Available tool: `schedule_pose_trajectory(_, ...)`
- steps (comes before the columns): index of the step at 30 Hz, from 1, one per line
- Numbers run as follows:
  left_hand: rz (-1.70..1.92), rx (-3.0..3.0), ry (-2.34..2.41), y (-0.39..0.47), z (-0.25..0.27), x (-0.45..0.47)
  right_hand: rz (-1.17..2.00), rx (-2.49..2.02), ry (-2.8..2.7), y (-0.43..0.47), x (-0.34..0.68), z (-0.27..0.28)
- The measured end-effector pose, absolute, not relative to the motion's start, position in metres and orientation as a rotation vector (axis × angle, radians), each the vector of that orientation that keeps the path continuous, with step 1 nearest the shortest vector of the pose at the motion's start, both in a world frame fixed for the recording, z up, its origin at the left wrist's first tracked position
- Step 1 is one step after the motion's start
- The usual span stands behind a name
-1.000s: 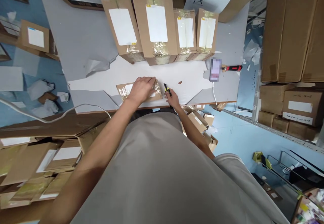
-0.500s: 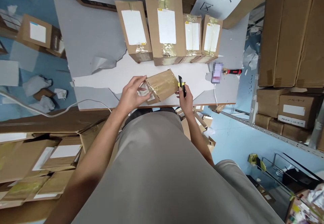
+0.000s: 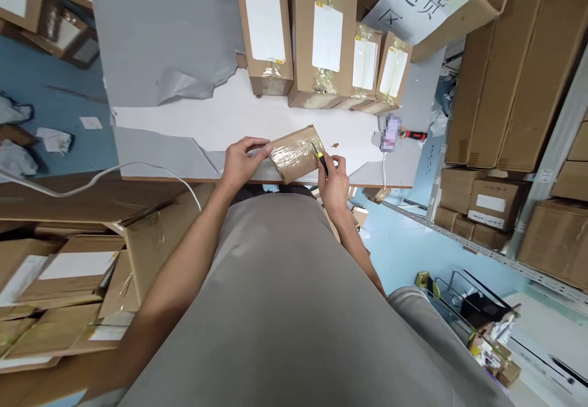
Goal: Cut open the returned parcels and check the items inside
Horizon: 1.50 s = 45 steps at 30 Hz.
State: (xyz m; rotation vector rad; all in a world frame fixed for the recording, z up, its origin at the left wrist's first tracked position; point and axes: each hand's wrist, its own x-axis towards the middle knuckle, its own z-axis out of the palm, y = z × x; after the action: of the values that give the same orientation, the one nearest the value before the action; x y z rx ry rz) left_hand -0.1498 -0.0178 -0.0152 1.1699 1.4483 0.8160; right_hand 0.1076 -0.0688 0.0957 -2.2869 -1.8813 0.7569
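Pinching a taped cardboard box (image 3: 296, 154) by one end with inward-turned left hand (image 3: 241, 163); clasping a utility knife (image 3: 323, 162) in curled right hand (image 3: 334, 186), opposite that pinch.

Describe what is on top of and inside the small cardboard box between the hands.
Shiny packing tape lies on the small cardboard box; the box cutter in the right hand overlaps its right end. The cardboard walls hide whatever is inside.
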Motion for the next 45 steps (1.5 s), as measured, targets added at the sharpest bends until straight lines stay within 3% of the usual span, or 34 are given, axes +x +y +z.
schedule_pose_trajectory(9, 0.780, 1.257, 1.466, -0.003, -0.016, -0.151, 1.100, -2.196, -2.364, -0.058, 0.034, 0.137)
schedule_pose_trajectory(26, 0.822, 1.194, 1.478, -0.006, -0.022, -0.145, 0.967, -2.530, -2.470, -0.044, -0.019, 0.145)
schedule_pose_trajectory(33, 0.790, 1.176, 1.577, -0.014, -0.015, -0.131, 1.075, -2.652, -2.512, -0.058, -0.006, 0.168)
schedule_pose_trajectory(45, 0.787, 1.171, 1.641, -0.017, -0.018, -0.130, 1.080, -2.494, -2.461, -0.075, 0.012, 0.159)
